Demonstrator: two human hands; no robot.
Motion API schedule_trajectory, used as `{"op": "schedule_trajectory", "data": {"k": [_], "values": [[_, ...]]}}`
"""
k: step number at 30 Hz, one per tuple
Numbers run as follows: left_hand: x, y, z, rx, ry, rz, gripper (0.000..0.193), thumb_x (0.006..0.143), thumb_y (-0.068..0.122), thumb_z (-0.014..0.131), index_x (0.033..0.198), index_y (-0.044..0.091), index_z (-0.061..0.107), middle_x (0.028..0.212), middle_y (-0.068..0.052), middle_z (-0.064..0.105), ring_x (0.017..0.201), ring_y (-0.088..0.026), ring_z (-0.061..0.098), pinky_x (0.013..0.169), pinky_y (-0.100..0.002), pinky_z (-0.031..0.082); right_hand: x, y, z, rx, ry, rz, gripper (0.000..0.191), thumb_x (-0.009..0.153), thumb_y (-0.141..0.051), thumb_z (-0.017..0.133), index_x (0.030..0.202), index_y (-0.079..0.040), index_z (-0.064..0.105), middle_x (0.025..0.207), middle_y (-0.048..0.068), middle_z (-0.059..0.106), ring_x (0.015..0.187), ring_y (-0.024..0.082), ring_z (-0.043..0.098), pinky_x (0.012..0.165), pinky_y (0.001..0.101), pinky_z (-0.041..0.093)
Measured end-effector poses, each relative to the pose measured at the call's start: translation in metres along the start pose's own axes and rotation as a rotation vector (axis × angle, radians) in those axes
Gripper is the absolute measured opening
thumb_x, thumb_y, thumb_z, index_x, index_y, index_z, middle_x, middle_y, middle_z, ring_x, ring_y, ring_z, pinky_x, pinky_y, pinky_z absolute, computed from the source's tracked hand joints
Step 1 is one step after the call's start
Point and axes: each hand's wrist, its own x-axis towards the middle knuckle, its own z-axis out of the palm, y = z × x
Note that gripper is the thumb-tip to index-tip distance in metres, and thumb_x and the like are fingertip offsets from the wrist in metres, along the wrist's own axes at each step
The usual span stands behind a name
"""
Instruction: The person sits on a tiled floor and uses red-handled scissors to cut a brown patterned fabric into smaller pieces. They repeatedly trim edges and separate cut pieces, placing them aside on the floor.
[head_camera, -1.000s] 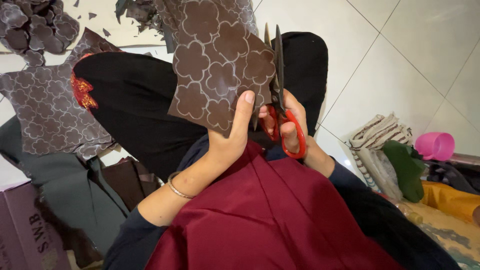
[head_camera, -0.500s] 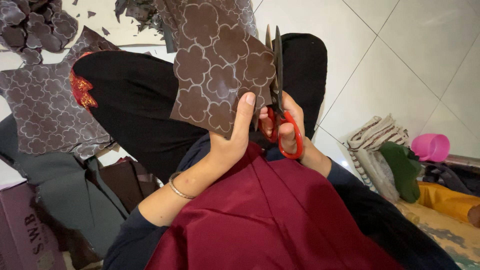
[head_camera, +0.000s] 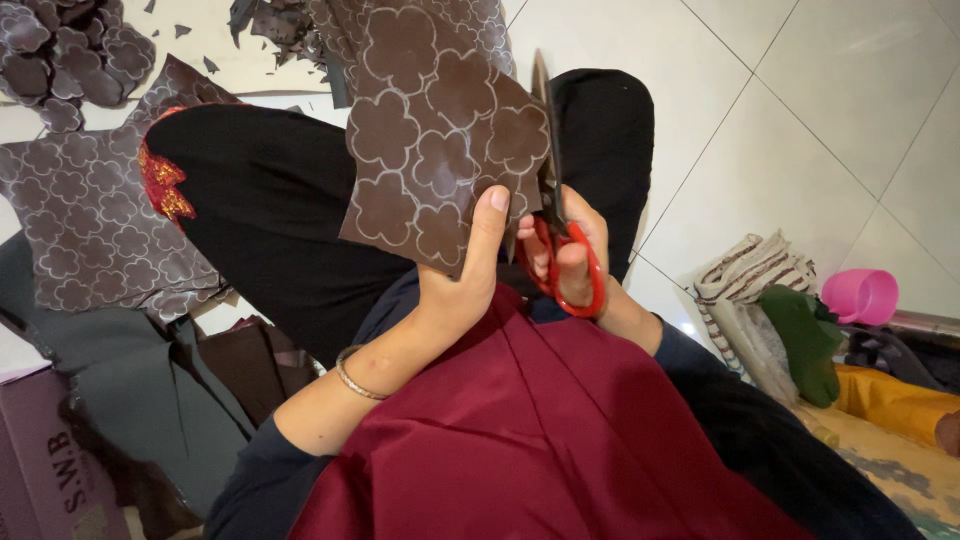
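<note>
Little had shifted since the earlier frame: your left hand (head_camera: 462, 285) stayed clamped on the brown sheet (head_camera: 435, 130), held up over your lap, thumb pressed near the scissors (head_camera: 556, 215). Your right hand (head_camera: 570, 255) was closed through the red handles, blades upright along the sheet's edge. That thumb sat close; a slip could nick it.

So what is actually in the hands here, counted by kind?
Scissors with red handles, in the right hand: 1
Brown sheet with flower outlines, in the left hand: 1
Total: 2
</note>
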Motion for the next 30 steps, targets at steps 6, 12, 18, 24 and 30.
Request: {"op": "schedule_trajectory", "data": {"k": [6, 12, 18, 24, 30], "values": [[0.005, -0.002, -0.003, -0.132, 0.009, -0.120, 0.017, 0.107, 0.012, 0.056, 0.115, -0.001, 0.065, 0.099, -0.005, 0.070, 0.083, -0.013, 0.071, 0.072, -0.029, 0.064, 0.004, -0.012, -0.018, -0.076, 0.029, 0.035, 0.093, 0.088, -0.080, 0.060, 0.125, 0.005, 0.053, 0.075, -0.002, 0.053, 0.058, 0.002, 0.044, 0.053, 0.0177, 0.037], [0.017, 0.001, -0.028, -0.111, -0.109, -0.314, 0.015, 0.101, 0.010, 0.061, 0.111, -0.002, 0.065, 0.095, -0.005, 0.070, 0.074, -0.012, 0.066, 0.063, -0.027, 0.057, 0.011, -0.025, -0.034, -0.087, 0.017, -0.080, 0.088, 0.096, -0.067, 0.066, 0.141, 0.006, 0.048, 0.082, 0.002, 0.055, 0.068, 0.007, 0.051, 0.061, 0.0226, 0.043], [0.017, -0.003, -0.040, 0.021, -0.336, -0.372, 0.012, 0.101, 0.010, 0.067, 0.107, -0.001, 0.065, 0.084, -0.005, 0.065, 0.067, -0.014, 0.059, 0.058, -0.027, 0.049, 0.006, -0.032, -0.030, -0.176, 0.168, 0.065, 0.054, 0.096, -0.016, 0.079, 0.137, 0.004, 0.049, 0.101, 0.005, 0.064, 0.076, 0.013, 0.065, 0.066, 0.0286, 0.054], [0.028, -0.003, -0.043, 0.027, -0.304, -0.684, 0.027, 0.088, 0.008, 0.071, 0.113, 0.002, 0.066, 0.098, -0.006, 0.069, 0.079, -0.017, 0.065, 0.062, -0.031, 0.051, -0.008, -0.039, -0.036, -0.021, 0.125, 0.158, 0.048, 0.095, -0.011, 0.075, 0.135, 0.001, 0.051, 0.090, 0.004, 0.061, 0.071, 0.012, 0.066, 0.064, 0.0283, 0.057], [0.010, 0.006, -0.012, -0.247, -0.222, -0.839, 0.053, 0.093, 0.037, 0.070, 0.125, -0.005, 0.058, 0.107, -0.020, 0.063, 0.094, -0.033, 0.059, 0.090, -0.042, 0.048, -0.017, -0.045, -0.041, 0.078, 0.280, -0.001, 0.053, 0.098, -0.007, 0.074, 0.143, -0.001, 0.047, 0.096, 0.003, 0.061, 0.078, 0.012, 0.064, 0.069, 0.0288, 0.056]]}}
